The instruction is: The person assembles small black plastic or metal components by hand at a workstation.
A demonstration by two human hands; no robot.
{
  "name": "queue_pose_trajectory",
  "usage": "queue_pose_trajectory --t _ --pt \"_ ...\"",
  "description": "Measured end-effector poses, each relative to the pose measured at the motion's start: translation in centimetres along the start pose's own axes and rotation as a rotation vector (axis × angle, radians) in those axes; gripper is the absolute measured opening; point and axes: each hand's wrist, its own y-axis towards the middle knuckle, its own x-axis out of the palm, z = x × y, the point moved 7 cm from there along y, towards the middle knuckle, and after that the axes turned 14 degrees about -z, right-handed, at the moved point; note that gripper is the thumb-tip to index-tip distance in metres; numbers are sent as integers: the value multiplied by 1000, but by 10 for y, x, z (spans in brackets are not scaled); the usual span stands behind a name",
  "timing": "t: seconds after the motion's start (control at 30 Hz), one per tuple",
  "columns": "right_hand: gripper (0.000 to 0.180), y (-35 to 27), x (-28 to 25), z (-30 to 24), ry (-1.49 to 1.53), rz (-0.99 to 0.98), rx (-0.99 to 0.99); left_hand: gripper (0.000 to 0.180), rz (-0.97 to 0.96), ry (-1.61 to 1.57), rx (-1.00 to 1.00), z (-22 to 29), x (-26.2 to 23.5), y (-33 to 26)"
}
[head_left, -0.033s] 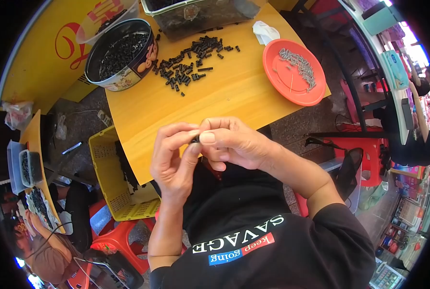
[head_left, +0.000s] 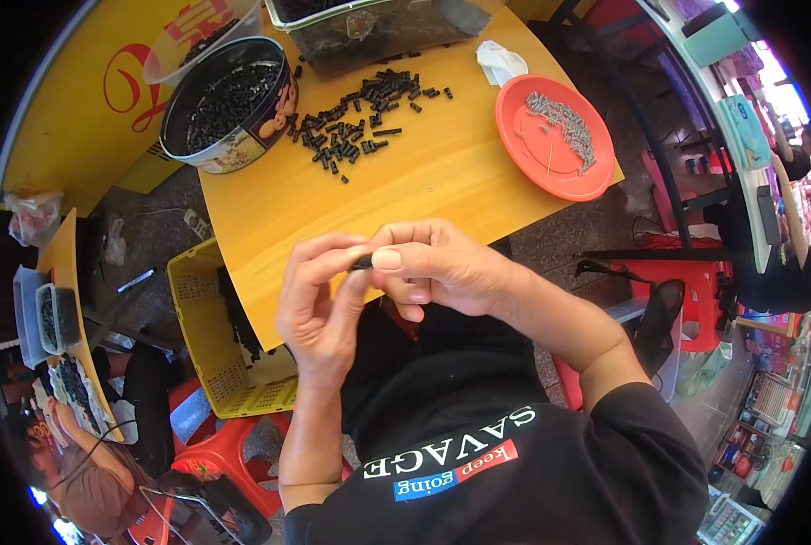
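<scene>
Both hands meet just beyond the table's near edge, over my lap. Between their fingertips is a small black cylindrical piece (head_left: 363,262), partly covered by the fingers. My left hand (head_left: 319,304) pinches one end with thumb and forefinger. The other end is gripped by my right hand (head_left: 442,268), its thumb laid along the top and its other fingers curled beneath. On the wooden table (head_left: 405,191) lies a loose heap of similar short black pieces (head_left: 346,123). A red plate (head_left: 532,154) at the right holds many small grey metal parts (head_left: 564,123) and a thin stick.
A round tin (head_left: 242,145) full of black pieces stands at the table's left, beside a clear bin (head_left: 387,41). White tissue (head_left: 501,62) lies near the plate. Below left are a yellow crate (head_left: 210,336) and red stools (head_left: 233,454). Another person (head_left: 96,481) works at far left.
My hands have shifted very slightly left with the black piece, and a little more of it shows between the fingertips. The things on the table stay where they were.
</scene>
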Motion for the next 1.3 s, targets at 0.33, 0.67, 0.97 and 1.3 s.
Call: queue_pose_trajectory --t 0.33,0.67,0.97,1.3 --pt "18 7 -97 -162 -1704 602 -194 24 485 427 -304 -46 -178 -100" --pt "15 38 -108 -165 -2308 445 -28 36 557 546 -385 -49 -179 -123" --pt "24 11 -80 -155 -1325 369 -120 21 294 458 -87 -7 -78 -30" --pt "22 -14 -28 -85 -462 87 -209 22 33 126 75 6 16 48"
